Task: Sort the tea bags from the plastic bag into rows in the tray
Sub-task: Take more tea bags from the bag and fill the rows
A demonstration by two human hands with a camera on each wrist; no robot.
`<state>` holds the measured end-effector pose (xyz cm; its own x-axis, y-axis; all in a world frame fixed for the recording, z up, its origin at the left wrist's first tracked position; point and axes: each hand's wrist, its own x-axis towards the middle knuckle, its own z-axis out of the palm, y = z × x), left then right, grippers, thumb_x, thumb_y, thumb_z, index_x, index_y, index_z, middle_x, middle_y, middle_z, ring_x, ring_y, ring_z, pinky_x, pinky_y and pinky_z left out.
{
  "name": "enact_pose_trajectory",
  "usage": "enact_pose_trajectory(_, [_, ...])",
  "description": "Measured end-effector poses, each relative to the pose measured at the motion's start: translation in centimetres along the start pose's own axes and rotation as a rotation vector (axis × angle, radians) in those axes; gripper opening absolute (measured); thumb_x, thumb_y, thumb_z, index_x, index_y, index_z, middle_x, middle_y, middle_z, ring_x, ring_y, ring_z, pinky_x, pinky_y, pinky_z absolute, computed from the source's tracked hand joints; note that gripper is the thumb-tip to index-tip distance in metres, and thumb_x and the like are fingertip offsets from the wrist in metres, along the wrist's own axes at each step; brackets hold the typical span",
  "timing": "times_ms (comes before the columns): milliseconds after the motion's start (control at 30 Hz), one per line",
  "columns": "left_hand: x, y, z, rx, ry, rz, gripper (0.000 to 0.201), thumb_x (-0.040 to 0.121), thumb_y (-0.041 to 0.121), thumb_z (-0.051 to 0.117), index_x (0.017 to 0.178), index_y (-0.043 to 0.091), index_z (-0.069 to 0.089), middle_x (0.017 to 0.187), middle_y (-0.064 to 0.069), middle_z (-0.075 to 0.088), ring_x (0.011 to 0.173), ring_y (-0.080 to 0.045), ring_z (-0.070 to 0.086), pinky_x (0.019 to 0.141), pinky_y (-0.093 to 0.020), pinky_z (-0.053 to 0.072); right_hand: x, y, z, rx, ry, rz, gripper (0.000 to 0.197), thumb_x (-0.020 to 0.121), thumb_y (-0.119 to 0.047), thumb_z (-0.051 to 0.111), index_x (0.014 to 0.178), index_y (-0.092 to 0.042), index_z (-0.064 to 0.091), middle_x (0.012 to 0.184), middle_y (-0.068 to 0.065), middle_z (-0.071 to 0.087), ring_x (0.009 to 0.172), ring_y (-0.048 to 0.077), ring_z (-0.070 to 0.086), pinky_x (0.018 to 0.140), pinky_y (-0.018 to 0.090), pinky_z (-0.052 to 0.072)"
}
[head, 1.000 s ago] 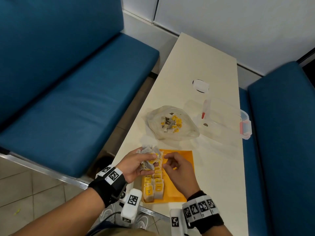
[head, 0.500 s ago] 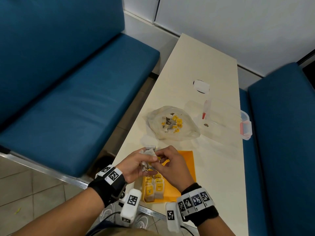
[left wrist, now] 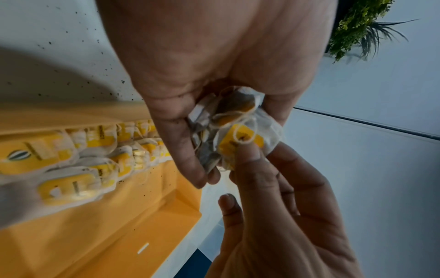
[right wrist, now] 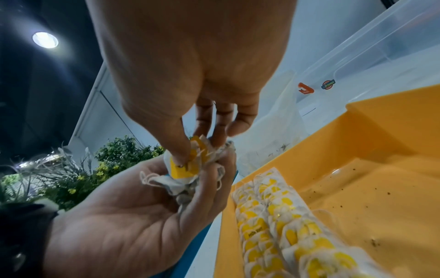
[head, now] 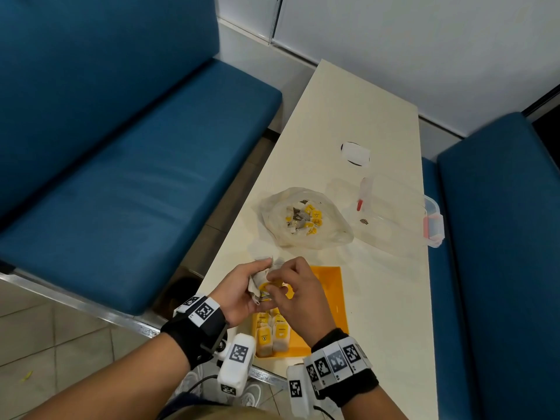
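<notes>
Your left hand [head: 242, 287] is curled round a crumpled bunch of tea bags [left wrist: 228, 135], strings and yellow tags tangled together, held just above the near left corner of the orange tray [head: 330, 301]. Your right hand [head: 295, 294] comes in against it, thumb and forefinger pinching one yellow tag [right wrist: 184, 168] at the top of that bunch, the other fingers [right wrist: 221, 124] spread loosely behind. From the head camera both hands overlap and cover the far end of the filled part of the tray, so how many bags sit in your left palm is hard to say. Below your wrists, two neat rows of tea bags [head: 272, 336] stand side by side along the tray's left side; the right half of the tray floor shows bare orange with dark specks of tea dust [right wrist: 357, 203]. Further up the worktop [head: 357, 110], the plastic bag [head: 303, 218] lies open with more yellow-tagged bags inside, well apart from your hands. Beside it to the right sits a clear plastic box [head: 397, 213] with a red clip at its edge, hanging near the worktop's right side. Beyond that, a small white oval thing [head: 355, 153] lies alone. Blue benches [head: 121, 177] flank the worktop on both sides.
</notes>
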<state>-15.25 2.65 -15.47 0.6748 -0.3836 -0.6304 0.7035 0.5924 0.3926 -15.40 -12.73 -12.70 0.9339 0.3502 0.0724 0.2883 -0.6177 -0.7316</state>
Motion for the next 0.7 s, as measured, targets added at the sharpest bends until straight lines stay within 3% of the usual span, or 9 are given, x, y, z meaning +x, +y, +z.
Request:
enact_pose_trajectory(67, [-0.1, 0.1, 0.1, -0.008, 0.000, 0.006, 0.035, 0.097, 0.032, 0.060, 0.123, 0.011, 0.071, 0.110, -0.011, 0.072, 0.096, -0.025, 0.072, 0.070, -0.036, 0.062, -0.2, 0.0, 0.3, -0.015, 0.019, -0.028, 0.013, 0.083, -0.014, 0.072, 0.093, -0.023, 0.073, 0.093, -0.012, 0.045, 0.089, 0.004, 0.053, 0.074, 0.007, 0.040])
enact_pose_trajectory(167, [-0.3, 0.0, 0.0, -0.007, 0.015, 0.018, 0.034, 0.097, 0.033, 0.060, 0.122, 0.013, 0.071, 0.109, -0.010, 0.072, 0.087, -0.021, 0.072, 0.063, -0.034, 0.060, -0.3, -0.2, 0.3, -0.024, 0.040, -0.073, 0.009, 0.085, -0.023, 0.069, 0.093, -0.025, 0.073, 0.093, -0.011, 0.046, 0.088, 0.010, 0.054, 0.073, 0.017, 0.045])
enact_pose_trajectory(267, [-0.2, -0.2, -0.5, -0.027, 0.015, 0.029, 0.033, 0.096, 0.033, 0.062, 0.122, 0.015, 0.072, 0.115, -0.013, 0.068, 0.091, -0.023, 0.068, 0.067, -0.037, 0.061, -0.3, -0.4, 0.1, -0.053, 0.069, -0.125, 0.012, 0.087, -0.028, 0.066, 0.094, -0.025, 0.074, 0.089, -0.012, 0.047, 0.084, 0.012, 0.055, 0.071, 0.026, 0.047])
enact_pose_trajectory(367, [-0.2, -0.3, -0.6, -0.053, 0.004, 0.041, 0.033, 0.095, 0.035, 0.062, 0.120, 0.015, 0.071, 0.110, -0.013, 0.066, 0.087, -0.023, 0.066, 0.075, -0.041, 0.062, -0.2, -0.8, -0.3, -0.005, 0.129, -0.134, 0.008, 0.086, -0.021, 0.070, 0.092, -0.022, 0.075, 0.088, -0.013, 0.052, 0.084, 0.008, 0.057, 0.071, 0.019, 0.044])
enact_pose_trajectory(500, [-0.2, -0.3, -0.8, -0.063, 0.010, 0.044, 0.035, 0.096, 0.034, 0.061, 0.121, 0.010, 0.070, 0.098, -0.013, 0.071, 0.082, -0.024, 0.072, 0.075, -0.040, 0.060, 0.2, -1.6, -2.0, 0.108, 0.171, -0.076, 0.009, 0.083, -0.011, 0.073, 0.087, -0.019, 0.074, 0.088, -0.009, 0.063, 0.084, 0.009, 0.062, 0.067, 0.015, 0.043])
enact_pose_trajectory(600, [-0.2, -0.1, -1.0, -0.073, 0.022, 0.024, 0.035, 0.096, 0.034, 0.061, 0.117, 0.008, 0.071, 0.099, -0.016, 0.072, 0.088, -0.027, 0.074, 0.071, -0.039, 0.061, 0.5, -1.7, -3.4, 0.234, 0.177, 0.057, 0.011, 0.086, -0.007, 0.070, 0.083, -0.017, 0.068, 0.077, -0.001, 0.068, 0.070, 0.009, 0.065, 0.061, 0.029, 0.052])
enact_pose_trajectory(700, [-0.1, 0.0, -1.3, -0.071, 0.040, 0.010, 0.039, 0.095, 0.035, 0.063, 0.118, 0.005, 0.071, 0.103, -0.019, 0.072, 0.091, -0.028, 0.073, 0.074, -0.041, 0.062, 0.7, -1.1, -4.4, 0.359, 0.137, 0.276, 0.011, 0.093, -0.003, 0.062, 0.085, -0.009, 0.058, 0.071, 0.010, 0.066, 0.060, 0.020, 0.071, 0.054, 0.037, 0.054])
